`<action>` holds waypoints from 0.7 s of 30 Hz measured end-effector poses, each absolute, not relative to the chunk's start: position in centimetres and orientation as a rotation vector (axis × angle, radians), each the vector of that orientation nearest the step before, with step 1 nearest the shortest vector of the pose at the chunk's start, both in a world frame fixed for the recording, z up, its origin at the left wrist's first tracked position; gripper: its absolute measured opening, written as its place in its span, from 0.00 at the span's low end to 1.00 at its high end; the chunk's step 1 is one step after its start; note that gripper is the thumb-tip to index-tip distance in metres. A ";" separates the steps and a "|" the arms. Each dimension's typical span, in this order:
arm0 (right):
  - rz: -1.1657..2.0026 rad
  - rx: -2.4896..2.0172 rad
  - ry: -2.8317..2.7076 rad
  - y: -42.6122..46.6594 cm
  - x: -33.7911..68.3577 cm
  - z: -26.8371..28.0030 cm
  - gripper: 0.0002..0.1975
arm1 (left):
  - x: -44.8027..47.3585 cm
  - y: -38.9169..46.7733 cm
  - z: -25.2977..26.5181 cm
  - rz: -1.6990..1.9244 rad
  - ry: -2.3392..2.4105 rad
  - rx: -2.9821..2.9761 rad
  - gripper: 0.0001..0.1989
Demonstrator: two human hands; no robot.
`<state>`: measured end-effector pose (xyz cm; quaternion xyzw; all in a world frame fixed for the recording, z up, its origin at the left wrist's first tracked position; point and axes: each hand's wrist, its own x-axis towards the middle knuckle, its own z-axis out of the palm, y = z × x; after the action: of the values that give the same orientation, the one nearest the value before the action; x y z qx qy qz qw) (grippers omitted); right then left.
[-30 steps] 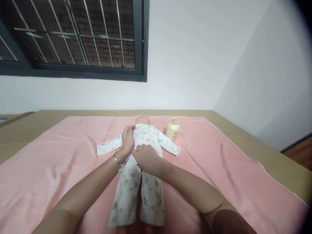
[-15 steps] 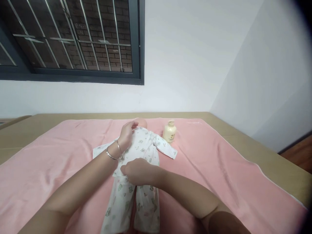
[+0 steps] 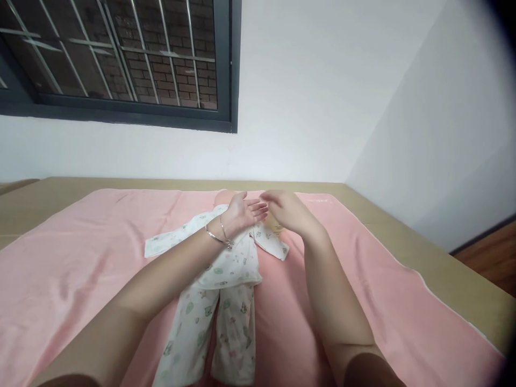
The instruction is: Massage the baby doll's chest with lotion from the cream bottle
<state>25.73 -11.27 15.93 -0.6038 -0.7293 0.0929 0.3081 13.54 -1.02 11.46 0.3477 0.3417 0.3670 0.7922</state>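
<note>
A doll lies on its back in a white printed top [image 3: 231, 263] and matching trousers [image 3: 236, 333], arms spread. Its head [image 3: 223, 199] shows partly behind my left wrist. My left hand [image 3: 246, 211], with a silver bracelet [image 3: 215, 235] at the wrist, is held palm up over the doll's chest, fingers stretched and nothing in it. To its right, my right hand [image 3: 287, 210] arches over the pale yellow pump bottle [image 3: 274, 226], fingers extended toward my left hand. The pump top is hidden behind the right hand, so I cannot tell whether they touch.
A pink blanket [image 3: 113, 242] with several creases covers most of the tan surface [image 3: 379, 226]. Behind it rises a white wall [image 3: 298, 107] with a dark-framed, barred window [image 3: 161, 54] at upper left. Something brown and wooden [image 3: 492, 263] stands at the right edge.
My left hand has moved right from beside the doll's head and turned palm up. My right hand has left the doll's belly and risen to the bottle. The view has tilted slightly.
</note>
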 end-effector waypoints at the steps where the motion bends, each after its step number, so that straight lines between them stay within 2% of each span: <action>1: 0.136 -1.723 -1.798 -10.4 26.6 15.4 0.24 | 14.0 -1.1 11.3 0.767 0.706 0.686 0.27; 4: 0.040 -1.954 -1.799 -8.2 28.0 13.7 0.28 | 15.4 -1.4 11.1 0.731 0.643 0.543 0.28; 11: -0.159 -2.105 -1.848 -7.4 26.1 12.7 0.23 | 16.6 -1.9 9.9 0.634 0.552 0.555 0.21; 16: -0.196 -2.145 -1.771 -7.5 25.2 12.2 0.23 | 14.0 -3.3 9.1 0.451 0.540 0.569 0.17; 21: -0.303 -2.097 -1.799 -8.1 23.6 12.0 0.22 | 9.8 -5.7 9.6 0.437 0.540 0.603 0.14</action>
<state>23.57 -8.08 11.97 -0.7422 -0.6366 -0.1072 0.1799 9.78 -5.66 9.60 0.2909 0.2604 0.2110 0.8961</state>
